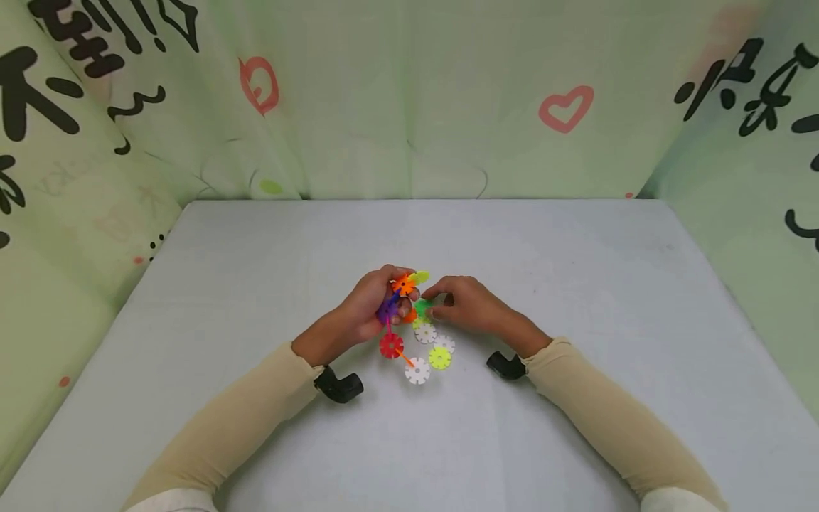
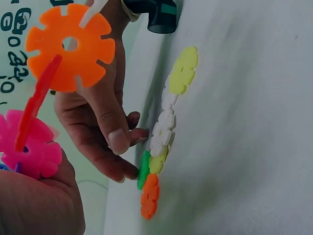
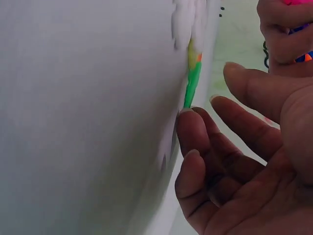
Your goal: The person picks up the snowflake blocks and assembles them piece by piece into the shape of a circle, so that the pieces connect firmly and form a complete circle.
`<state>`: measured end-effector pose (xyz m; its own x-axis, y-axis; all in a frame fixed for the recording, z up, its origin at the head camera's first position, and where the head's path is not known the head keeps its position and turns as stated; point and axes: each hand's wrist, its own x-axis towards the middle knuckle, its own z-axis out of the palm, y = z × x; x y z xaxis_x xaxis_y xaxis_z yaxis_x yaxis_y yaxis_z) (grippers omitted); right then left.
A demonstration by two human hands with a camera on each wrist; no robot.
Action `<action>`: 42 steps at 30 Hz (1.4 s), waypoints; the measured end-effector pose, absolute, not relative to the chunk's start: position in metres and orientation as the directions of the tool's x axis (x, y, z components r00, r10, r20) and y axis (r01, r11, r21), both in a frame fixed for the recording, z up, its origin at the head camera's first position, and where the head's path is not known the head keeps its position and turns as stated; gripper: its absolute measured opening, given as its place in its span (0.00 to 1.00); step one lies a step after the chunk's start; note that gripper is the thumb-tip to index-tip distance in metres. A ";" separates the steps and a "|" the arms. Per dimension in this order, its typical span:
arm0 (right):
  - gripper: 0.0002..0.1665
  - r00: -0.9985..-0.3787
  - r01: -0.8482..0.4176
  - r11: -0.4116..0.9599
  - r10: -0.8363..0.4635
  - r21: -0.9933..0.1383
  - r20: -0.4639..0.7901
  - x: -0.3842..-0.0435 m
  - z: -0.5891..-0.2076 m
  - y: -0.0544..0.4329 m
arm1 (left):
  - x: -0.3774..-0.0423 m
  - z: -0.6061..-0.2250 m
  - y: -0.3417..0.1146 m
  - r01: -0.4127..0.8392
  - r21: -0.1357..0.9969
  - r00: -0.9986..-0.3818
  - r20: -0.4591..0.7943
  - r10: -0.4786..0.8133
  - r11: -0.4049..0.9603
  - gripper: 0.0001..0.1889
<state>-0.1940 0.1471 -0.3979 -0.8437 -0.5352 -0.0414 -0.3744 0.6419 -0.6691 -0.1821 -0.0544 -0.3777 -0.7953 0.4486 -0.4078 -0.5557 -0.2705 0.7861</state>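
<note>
My left hand (image 1: 367, 302) grips a chain of slotted plastic discs: an orange disc (image 1: 404, 286), a blue one and a purple disc (image 1: 387, 311) show at the fingers. A red-pink disc (image 1: 392, 345) and a white disc (image 1: 418, 370) trail from it toward me. My right hand (image 1: 470, 302) has its fingers loosely bent, with a fingertip right at the edge of a green disc (image 3: 192, 87) on the table. Thumb and fingers stand apart in the right wrist view. Beside the green disc lie an orange disc (image 2: 150, 196) and a yellow-green disc (image 2: 157, 162).
Two white discs (image 2: 162, 133) and a yellow disc (image 2: 184, 71) lie in line with the green one on the white table (image 1: 576, 256). Black wrist mounts (image 1: 339, 385) stick out from both sleeves. A printed pale-green curtain (image 1: 409, 99) borders the table's back and sides.
</note>
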 end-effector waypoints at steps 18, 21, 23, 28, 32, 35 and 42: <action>0.11 -0.850 -0.371 0.708 -0.520 -0.602 -0.088 -0.192 -0.397 0.137 | -0.181 -0.381 -0.058 -0.493 0.845 -0.810 -0.361 0.461 -0.204 0.17; 0.06 -0.855 -0.339 0.686 -0.511 -0.644 -0.094 -0.194 -0.394 0.142 | -0.180 -0.380 -0.058 -0.489 0.852 -0.814 -0.369 0.449 -0.188 0.19; 0.04 -0.866 -0.313 0.678 -0.491 -0.665 -0.093 -0.196 -0.389 0.147 | -0.181 -0.380 -0.059 -0.488 0.854 -0.814 -0.373 0.446 -0.177 0.21; 0.07 -0.905 -0.292 0.647 -0.425 -0.705 -0.015 -0.197 -0.376 0.156 | -0.181 -0.380 -0.060 -0.493 0.854 -0.812 -0.382 0.442 -0.168 0.20; 0.08 -0.921 -0.285 0.581 -0.386 -0.762 0.050 -0.197 -0.372 0.162 | -0.181 -0.380 -0.060 -0.495 0.852 -0.809 -0.381 0.447 -0.171 0.22; 0.09 -0.927 -0.270 0.535 -0.369 -0.800 0.066 -0.198 -0.371 0.165 | -0.181 -0.380 -0.060 -0.496 0.850 -0.810 -0.379 0.449 -0.177 0.24; 0.10 -0.929 -0.201 0.453 -0.370 -0.869 0.022 -0.197 -0.369 0.165 | -0.181 -0.380 -0.060 -0.489 0.851 -0.819 -0.373 0.436 -0.191 0.18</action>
<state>-0.1971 0.1649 -0.3689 -0.9287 -0.3702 0.0224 -0.2014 0.4527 -0.8686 -0.1809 -0.0602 -0.3799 -0.8194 0.4357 -0.3725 -0.4887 -0.1911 0.8513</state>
